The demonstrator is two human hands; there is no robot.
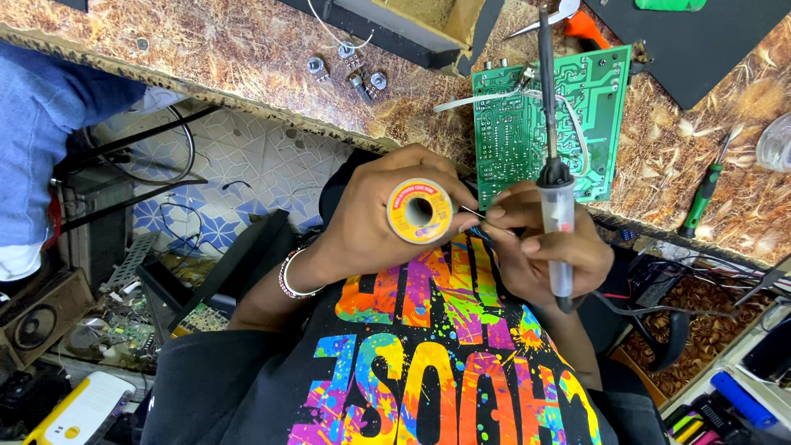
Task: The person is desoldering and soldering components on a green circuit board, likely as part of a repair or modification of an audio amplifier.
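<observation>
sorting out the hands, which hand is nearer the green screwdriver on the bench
Right. The right hand, holding the soldering iron, sits nearer the green screwdriver; the left hand, gripping the solder spool, is farther away.

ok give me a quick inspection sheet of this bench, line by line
surface: brown patterned worktop, edge worn.
job's things: solder spool in the left hand; soldering iron in the right hand, tip over the green circuit board; thin solder wire pinched between spool and right fingers.
clutter: green-handled screwdriver, small knobbed parts, orange-handled tool, black panel.
hands: both closed on their tools.
cables: white wire across the board; black iron cord trailing right; loose wires on the floor.
surroundings: tiled floor, speaker, scrap boards, another person's blue sleeve.
</observation>
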